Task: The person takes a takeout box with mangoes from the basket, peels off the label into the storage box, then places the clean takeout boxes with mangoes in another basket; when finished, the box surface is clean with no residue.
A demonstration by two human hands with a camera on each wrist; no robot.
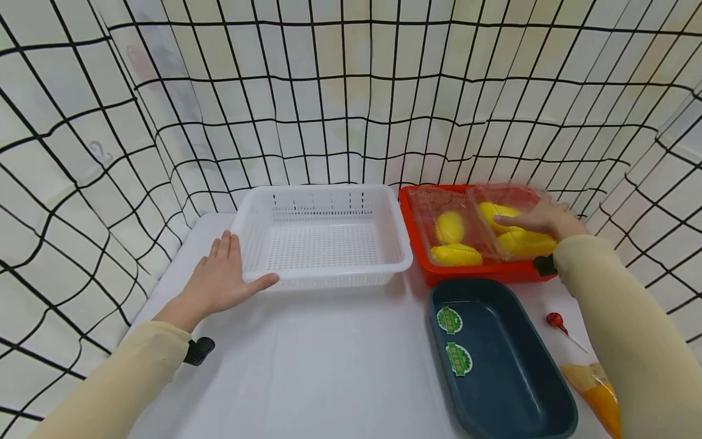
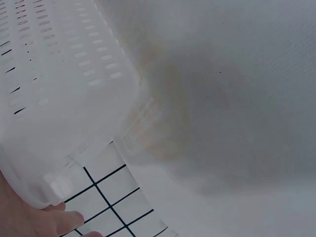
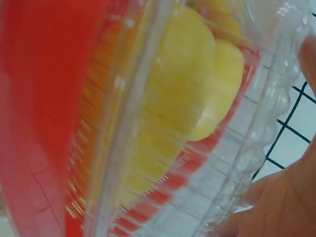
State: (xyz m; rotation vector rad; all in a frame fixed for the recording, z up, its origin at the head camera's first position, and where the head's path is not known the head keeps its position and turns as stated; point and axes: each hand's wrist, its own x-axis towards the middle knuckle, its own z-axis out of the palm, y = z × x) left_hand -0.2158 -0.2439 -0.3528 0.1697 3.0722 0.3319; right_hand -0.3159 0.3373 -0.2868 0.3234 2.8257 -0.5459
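Note:
My left hand (image 1: 220,275) is at the front left corner of a white perforated plastic basket (image 1: 323,275), its fingers straight and thumb spread along the rim. In the left wrist view, fingertips (image 2: 69,221) show beside the basket corner. My right hand (image 1: 548,218) is over the right end of a red basket (image 1: 485,275), thumb stretched across a clear plastic container (image 1: 490,244) of yellow fruit (image 1: 526,242). The right wrist view puts its fingers (image 3: 256,197) at the container's ridged edge. A second clear container with yellow fruit (image 1: 450,228) lies on the left.
A dark blue tray (image 1: 501,366) with two green stickers stands in front of the red basket. Right of it lie a red lollipop (image 1: 556,320) and an orange-yellow packet (image 1: 598,396), partly behind my right sleeve. Black wire mesh (image 1: 345,122) surrounds the white table (image 1: 307,360).

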